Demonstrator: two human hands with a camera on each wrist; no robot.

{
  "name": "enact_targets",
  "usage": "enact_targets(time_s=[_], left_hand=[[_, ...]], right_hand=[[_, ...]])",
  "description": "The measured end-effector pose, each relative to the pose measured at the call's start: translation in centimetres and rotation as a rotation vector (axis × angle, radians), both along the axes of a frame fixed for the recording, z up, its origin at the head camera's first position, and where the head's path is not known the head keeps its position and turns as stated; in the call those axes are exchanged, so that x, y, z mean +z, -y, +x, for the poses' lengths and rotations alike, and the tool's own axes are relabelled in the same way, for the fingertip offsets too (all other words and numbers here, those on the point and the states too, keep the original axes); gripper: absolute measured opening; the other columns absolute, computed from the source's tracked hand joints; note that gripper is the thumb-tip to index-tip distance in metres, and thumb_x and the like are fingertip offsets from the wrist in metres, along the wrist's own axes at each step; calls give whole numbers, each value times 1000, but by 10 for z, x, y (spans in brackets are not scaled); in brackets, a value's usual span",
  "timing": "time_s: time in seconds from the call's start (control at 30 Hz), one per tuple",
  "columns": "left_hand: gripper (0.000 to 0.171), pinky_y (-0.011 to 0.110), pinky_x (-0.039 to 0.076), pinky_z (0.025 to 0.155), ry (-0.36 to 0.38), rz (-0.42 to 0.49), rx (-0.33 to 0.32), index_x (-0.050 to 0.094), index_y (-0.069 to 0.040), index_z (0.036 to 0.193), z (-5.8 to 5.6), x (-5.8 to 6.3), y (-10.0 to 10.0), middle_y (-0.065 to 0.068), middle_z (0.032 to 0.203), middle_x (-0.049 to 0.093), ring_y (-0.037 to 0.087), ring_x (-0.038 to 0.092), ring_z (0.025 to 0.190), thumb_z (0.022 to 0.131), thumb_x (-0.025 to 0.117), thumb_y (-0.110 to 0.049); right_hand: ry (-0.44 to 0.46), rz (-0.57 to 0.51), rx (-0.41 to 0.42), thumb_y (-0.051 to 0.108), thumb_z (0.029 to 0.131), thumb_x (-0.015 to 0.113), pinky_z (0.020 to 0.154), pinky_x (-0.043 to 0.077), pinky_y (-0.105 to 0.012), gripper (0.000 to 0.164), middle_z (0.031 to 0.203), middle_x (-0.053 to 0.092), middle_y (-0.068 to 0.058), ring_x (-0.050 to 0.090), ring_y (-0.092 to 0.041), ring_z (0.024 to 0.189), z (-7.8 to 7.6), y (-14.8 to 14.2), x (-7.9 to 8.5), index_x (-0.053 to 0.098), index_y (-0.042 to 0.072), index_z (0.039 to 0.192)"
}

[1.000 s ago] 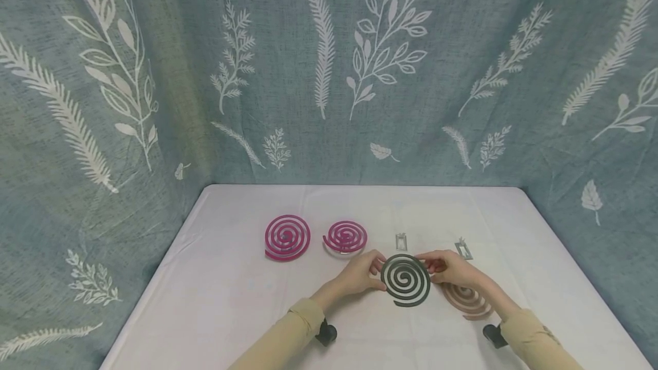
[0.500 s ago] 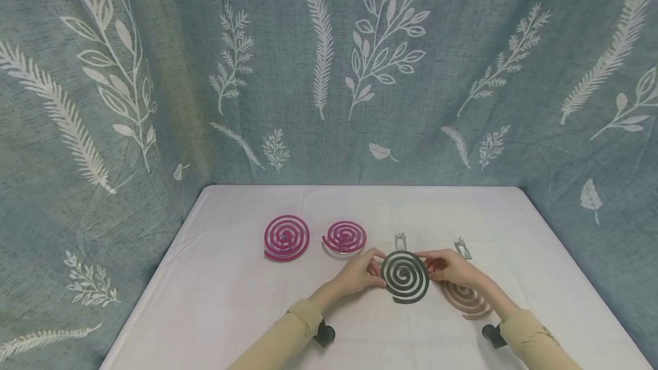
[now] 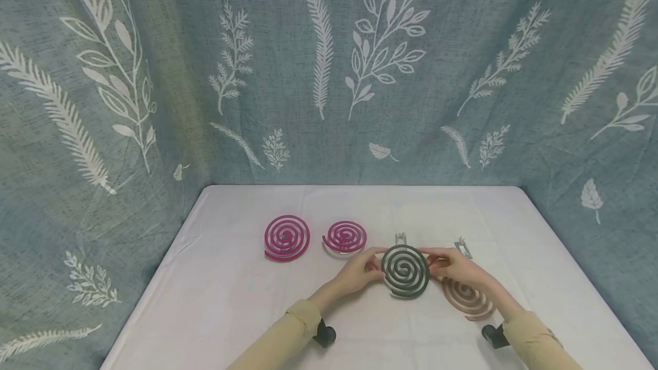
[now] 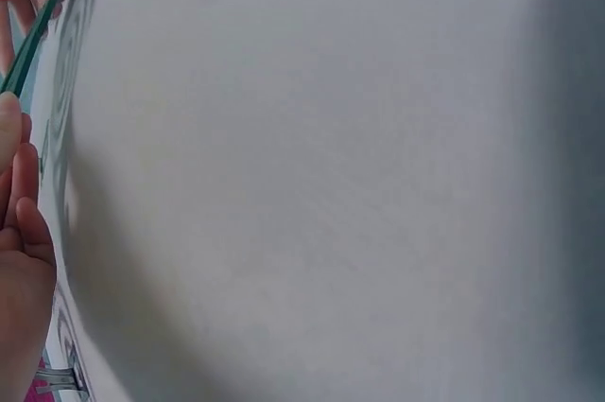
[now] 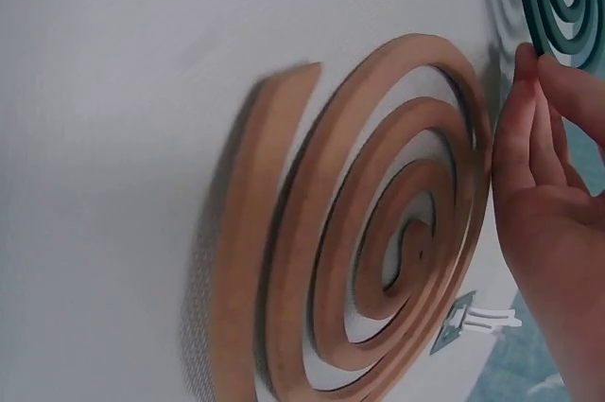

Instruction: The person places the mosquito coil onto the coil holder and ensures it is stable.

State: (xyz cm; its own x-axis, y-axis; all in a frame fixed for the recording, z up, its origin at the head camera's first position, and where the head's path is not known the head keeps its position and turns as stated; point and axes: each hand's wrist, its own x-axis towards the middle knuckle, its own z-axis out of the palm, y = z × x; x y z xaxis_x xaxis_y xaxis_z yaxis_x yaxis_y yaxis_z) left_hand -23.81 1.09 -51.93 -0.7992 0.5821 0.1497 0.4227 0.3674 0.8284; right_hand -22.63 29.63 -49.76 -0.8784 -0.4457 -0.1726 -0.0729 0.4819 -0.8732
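Observation:
A dark green mosquito coil (image 3: 405,272) is held off the table by both hands, one at each side of its rim. The left hand (image 3: 358,272) pinches its left edge; in the left wrist view the coil (image 4: 38,35) appears nearly edge-on. Its right edge sits between the thumb and fingers of the right hand (image 3: 452,267), also seen in the right wrist view. Just behind the coil, a small metal coil stand (image 3: 401,238) is partly covered by it. A brown mosquito coil (image 5: 378,222) lies on the table under the right forearm.
Two magenta mosquito coils, a left one (image 3: 287,238) and a right one (image 3: 345,237), stand to the left; metal shows beneath the right one. Another metal stand (image 3: 463,249) lies behind the right hand. A patterned curtain (image 3: 329,73) backs the white table (image 3: 205,278).
Both hands have shifted the green coil slightly away from the person, toward the metal stand, and it now covers the lower part of that stand. The other coils stay put.

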Motion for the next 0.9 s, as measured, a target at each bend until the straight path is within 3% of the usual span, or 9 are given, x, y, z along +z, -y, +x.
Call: enact_targets(time_s=[0.2,0.33,0.53,0.8,0.9], left_hand=[[51,17,46,68,-3,93,37,49,-1,132,-1,0,-1,13,86,66,11,56,73,84,67,-3],[46,18,49,70,30,182,86,50,0,129,-3,-1,-1,16,87,68,15,60,75,85,65,-1],[36,15,47,68,82,292,169,54,1,122,-6,1,-4,20,90,69,7,58,74,86,62,0],[25,16,47,70,73,373,278,57,13,111,13,44,-5,29,92,67,33,64,82,87,58,5],[25,14,47,72,101,414,322,58,12,111,16,48,-6,29,94,66,32,65,84,88,58,3]], right_hand=[[14,-29,-39,15,92,59,68,52,-25,53,110,55,-17,59,-9,85,1,-2,3,43,2,140],[-11,-25,-57,24,93,59,74,53,-26,55,117,55,-20,58,-9,93,1,-1,5,42,3,141],[14,-86,-121,24,93,60,88,48,-29,55,126,53,-19,54,-11,107,1,1,5,42,6,142],[135,-251,-210,23,94,58,92,48,-27,63,119,51,-5,56,-2,101,1,7,11,29,0,146],[154,-291,-251,24,94,58,90,49,-24,64,116,51,0,56,-1,99,1,9,12,29,-1,146]])
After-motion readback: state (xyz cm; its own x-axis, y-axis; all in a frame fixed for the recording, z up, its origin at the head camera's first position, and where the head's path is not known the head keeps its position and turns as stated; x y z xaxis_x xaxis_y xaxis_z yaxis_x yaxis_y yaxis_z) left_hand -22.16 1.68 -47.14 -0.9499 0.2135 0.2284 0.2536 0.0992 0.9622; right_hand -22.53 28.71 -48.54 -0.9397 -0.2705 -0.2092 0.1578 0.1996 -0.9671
